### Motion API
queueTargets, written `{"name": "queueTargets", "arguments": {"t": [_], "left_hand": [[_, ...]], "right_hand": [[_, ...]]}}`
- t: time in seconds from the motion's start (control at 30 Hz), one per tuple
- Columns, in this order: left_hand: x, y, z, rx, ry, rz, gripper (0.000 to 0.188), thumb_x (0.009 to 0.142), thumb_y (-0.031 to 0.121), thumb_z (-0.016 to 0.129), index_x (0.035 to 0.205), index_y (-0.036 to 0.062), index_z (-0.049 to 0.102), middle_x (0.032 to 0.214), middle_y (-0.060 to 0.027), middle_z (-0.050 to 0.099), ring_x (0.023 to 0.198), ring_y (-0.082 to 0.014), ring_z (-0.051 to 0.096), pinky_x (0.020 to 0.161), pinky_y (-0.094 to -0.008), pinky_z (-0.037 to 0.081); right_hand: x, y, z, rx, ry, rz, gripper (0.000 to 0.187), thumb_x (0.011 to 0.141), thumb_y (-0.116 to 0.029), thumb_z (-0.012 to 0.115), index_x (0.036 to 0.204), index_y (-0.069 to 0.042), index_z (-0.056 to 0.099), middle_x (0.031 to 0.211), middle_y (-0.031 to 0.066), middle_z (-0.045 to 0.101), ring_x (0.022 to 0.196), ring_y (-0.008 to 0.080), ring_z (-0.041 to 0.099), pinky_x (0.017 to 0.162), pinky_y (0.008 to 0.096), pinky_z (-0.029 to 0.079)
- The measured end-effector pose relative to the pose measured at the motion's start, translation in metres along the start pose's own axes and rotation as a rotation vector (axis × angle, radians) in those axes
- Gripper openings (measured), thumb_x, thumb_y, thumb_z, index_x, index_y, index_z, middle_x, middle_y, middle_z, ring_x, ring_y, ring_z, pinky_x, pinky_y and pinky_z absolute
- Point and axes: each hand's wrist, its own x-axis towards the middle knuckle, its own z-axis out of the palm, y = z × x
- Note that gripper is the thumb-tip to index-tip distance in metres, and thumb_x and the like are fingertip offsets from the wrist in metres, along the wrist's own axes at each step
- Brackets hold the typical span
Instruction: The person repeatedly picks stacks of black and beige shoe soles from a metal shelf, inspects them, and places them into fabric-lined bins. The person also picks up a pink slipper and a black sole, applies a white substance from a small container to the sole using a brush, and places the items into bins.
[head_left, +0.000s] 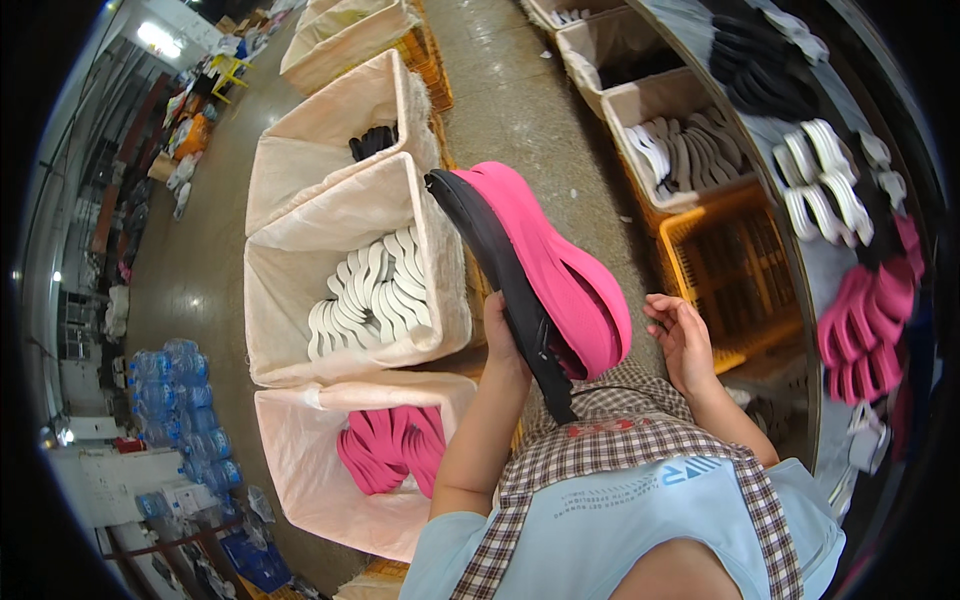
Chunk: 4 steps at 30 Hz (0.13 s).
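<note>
In front of my chest, my left hand (504, 338) grips a stack of shoe soles from its left side. Bright pink soles (548, 250) face up and to the right, and black soles (478, 222) lie against their left side. The stack stands tilted, its far end up; how many pieces it has I cannot tell. To the right of it, apart from the soles, my right hand (682, 342) is raised with loosely curled, parted fingers and nothing in it.
At left stand cloth-lined bins with white soles (375, 295), pink soles (392, 445) and a few black pieces (373, 142). An orange crate (735, 280) sits at right, beside a table (815, 270) bearing white, black and pink soles. Bottled water packs (185, 405) stand far left.
</note>
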Motion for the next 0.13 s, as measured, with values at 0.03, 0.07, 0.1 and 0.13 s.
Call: {"name": "queueTargets", "arguments": {"t": [0.03, 0.07, 0.1, 0.13], "left_hand": [[0.017, 0.005, 0.004, -0.014, 0.03, 0.011, 0.052, 0.084, 0.036, 0.037, 0.121, 0.0017, 0.051, 0.113, -0.0152, 0.06, 0.102, -0.027, 0.06, 0.09, -0.039, 0.05], [0.035, 0.01, 0.009, -0.024, 0.009, 0.044, 0.052, 0.085, 0.036, 0.037, 0.122, 0.0017, 0.051, 0.114, -0.0152, 0.06, 0.103, -0.0276, 0.06, 0.091, -0.04, 0.049], [0.055, 0.016, 0.016, -0.009, 0.103, 0.03, 0.054, 0.085, 0.038, 0.036, 0.122, 0.0018, 0.05, 0.115, -0.0152, 0.06, 0.105, -0.0282, 0.059, 0.093, -0.041, 0.047], [0.074, 0.024, 0.024, 0.01, 0.14, 0.038, 0.055, 0.086, 0.04, 0.036, 0.123, 0.0019, 0.049, 0.116, -0.0152, 0.059, 0.107, -0.0288, 0.058, 0.095, -0.042, 0.046]], "right_hand": [[0.023, -0.002, 0.002, 0.047, 0.002, 0.037, 0.03, 0.096, -0.033, 0.044, 0.104, -0.007, 0.056, 0.118, 0.0067, 0.055, 0.106, 0.0157, 0.052, 0.086, 0.0289, 0.041], [0.046, -0.004, 0.003, 0.052, -0.001, 0.058, 0.029, 0.096, -0.033, 0.044, 0.103, -0.007, 0.056, 0.116, 0.0063, 0.056, 0.105, 0.0155, 0.052, 0.085, 0.0289, 0.041], [0.072, -0.009, 0.004, 0.063, -0.003, 0.075, 0.029, 0.096, -0.034, 0.044, 0.102, -0.008, 0.056, 0.114, 0.0058, 0.056, 0.104, 0.0152, 0.053, 0.084, 0.0289, 0.041], [0.099, -0.015, 0.007, 0.078, -0.007, 0.077, 0.029, 0.096, -0.034, 0.043, 0.101, -0.008, 0.056, 0.112, 0.0054, 0.057, 0.103, 0.015, 0.053, 0.084, 0.0289, 0.042]]}}
